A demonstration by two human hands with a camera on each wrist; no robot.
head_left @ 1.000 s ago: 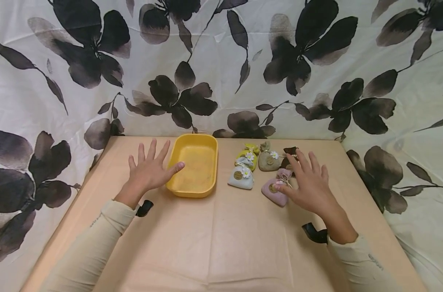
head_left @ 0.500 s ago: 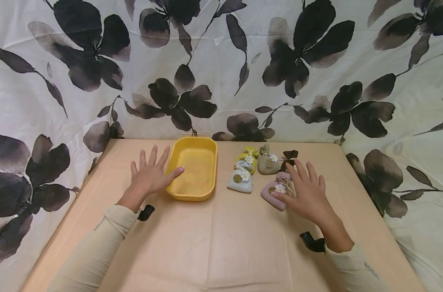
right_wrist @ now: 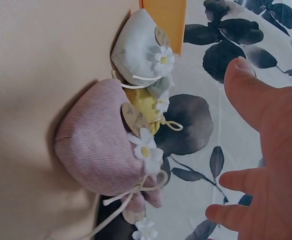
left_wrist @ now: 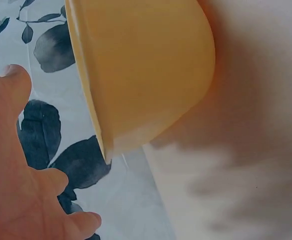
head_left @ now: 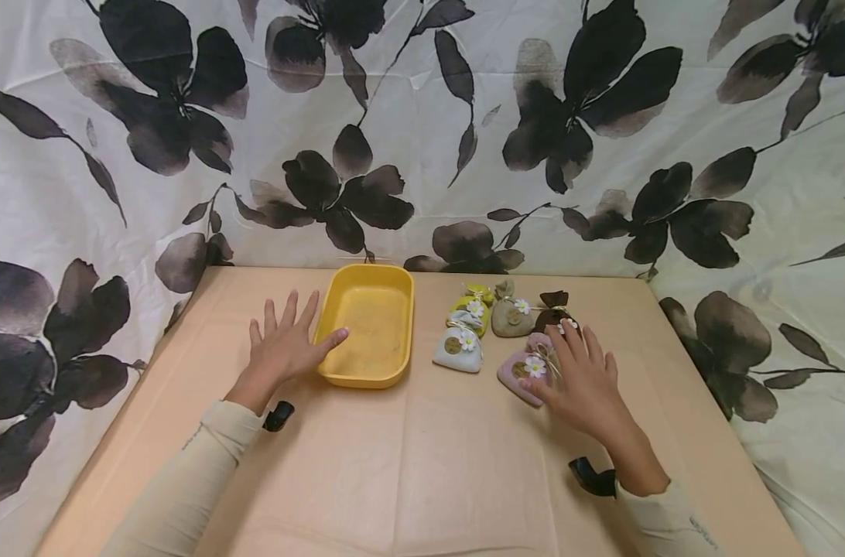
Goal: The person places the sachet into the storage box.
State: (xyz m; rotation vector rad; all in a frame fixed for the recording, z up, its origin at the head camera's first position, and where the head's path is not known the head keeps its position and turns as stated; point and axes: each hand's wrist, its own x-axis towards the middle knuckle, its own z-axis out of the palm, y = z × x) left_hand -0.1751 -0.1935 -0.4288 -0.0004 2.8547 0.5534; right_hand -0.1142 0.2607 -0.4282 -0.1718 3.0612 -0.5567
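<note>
My left hand (head_left: 281, 352), fingers spread, hovers at the left side of a yellow plastic tray (head_left: 367, 325); its thumb overlaps the rim in the head view. In the left wrist view the tray's outer wall (left_wrist: 146, 75) stands apart from the hand (left_wrist: 16, 165). My right hand (head_left: 584, 391), fingers extended, is above and beside a pink drawstring pouch (head_left: 511, 374). The right wrist view has a gap between that pink pouch (right_wrist: 96, 140) and the hand (right_wrist: 270, 150). Neither hand holds anything. A dark brown pouch (head_left: 553, 302) is partly hidden behind the right fingers.
Left of the pink pouch lie a light blue pouch (head_left: 457, 354), a yellow-green pouch (head_left: 478, 294) behind it and an olive-beige pouch (head_left: 511, 319). White flowers decorate them. A pale tan table (head_left: 408, 464) meets a floral cloth (head_left: 422, 178) at its back edge.
Both hands have drawn slightly nearer the body, the right one more, uncovering more of the dark brown pouch. The head view has tilted a little. Tray and pouches stay in place.
</note>
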